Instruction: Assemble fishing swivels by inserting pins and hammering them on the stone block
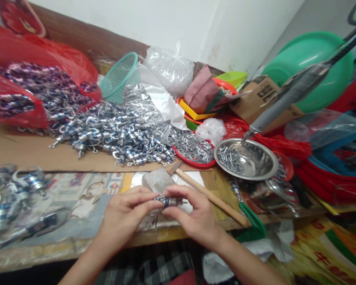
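Observation:
In front of me, a small silver metal fitting with a blue band (168, 202) is held between both hands, just above the near part of the bench. My left hand (129, 208) pinches one end between thumb and fingertips. From the other side, my right hand (197, 209) grips it the same way, and a thin pin-like tip sticks out past the fingers. Right behind the hands lies a grey block (158, 180). A hammer (210, 196) with a wooden handle rests to the right of the block, its handle slanting toward me.
A large heap of similar hooked fittings (115, 132) spreads across cardboard behind. More lie at left (26, 190). A red plate of flat metal pieces (195, 150) and a steel bowl of pins (246, 160) stand right. A grey lever tool (290, 97) slants above the bowl.

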The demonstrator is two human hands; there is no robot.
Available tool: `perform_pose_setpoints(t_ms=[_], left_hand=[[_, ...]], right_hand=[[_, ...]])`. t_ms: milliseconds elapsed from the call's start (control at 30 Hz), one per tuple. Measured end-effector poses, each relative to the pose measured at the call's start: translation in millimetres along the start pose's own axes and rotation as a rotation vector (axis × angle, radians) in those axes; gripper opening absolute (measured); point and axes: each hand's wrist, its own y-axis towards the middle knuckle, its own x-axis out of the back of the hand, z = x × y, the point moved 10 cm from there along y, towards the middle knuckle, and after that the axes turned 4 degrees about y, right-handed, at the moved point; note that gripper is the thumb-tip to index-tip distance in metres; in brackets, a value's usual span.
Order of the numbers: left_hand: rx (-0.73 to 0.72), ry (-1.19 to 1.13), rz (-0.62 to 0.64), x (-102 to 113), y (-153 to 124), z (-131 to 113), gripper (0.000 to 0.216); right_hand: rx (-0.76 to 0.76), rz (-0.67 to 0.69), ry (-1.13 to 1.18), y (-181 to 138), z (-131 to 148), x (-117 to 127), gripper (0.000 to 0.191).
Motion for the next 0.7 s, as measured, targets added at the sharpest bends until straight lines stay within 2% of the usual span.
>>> perform_pose_setpoints(t_ms=[133,200,267,367,433,533,600,700], left_hand=[[0.046,-0.004,0.016,3,0,-4,0.007],[0.009,0.062,0.060,0,0,-10,0.009],[-0.055,0.122,0.078,-1,0,-17,0.011],[-0.130,0.165,0.024,5,-1,-23,0.012],[-0.111,0.154,0.044,3,-2,-20,0.012],[0.022,0.066,0.117,-5,-5,-6,0.012],[0.140,-0.063,0.087,-6,-9,5,0.015],[0.275,-0.234,0.003,-7,-15,19,0.044]], right_hand=[[0.401,0.092,-0.246,-16,30,-6,0.032],[0.499,0.122,-0.351,-21,36,-7,0.035],[0.533,0.133,-0.407,-22,38,-8,0.034],[0.485,0.116,-0.372,-16,36,-6,0.033],[0.416,0.088,-0.285,-12,32,-4,0.031],[0.301,0.049,-0.128,-6,25,-3,0.025],[0.207,0.013,-0.072,-5,20,-2,0.021],[0.039,0.019,-0.056,-4,11,-2,0.016]])
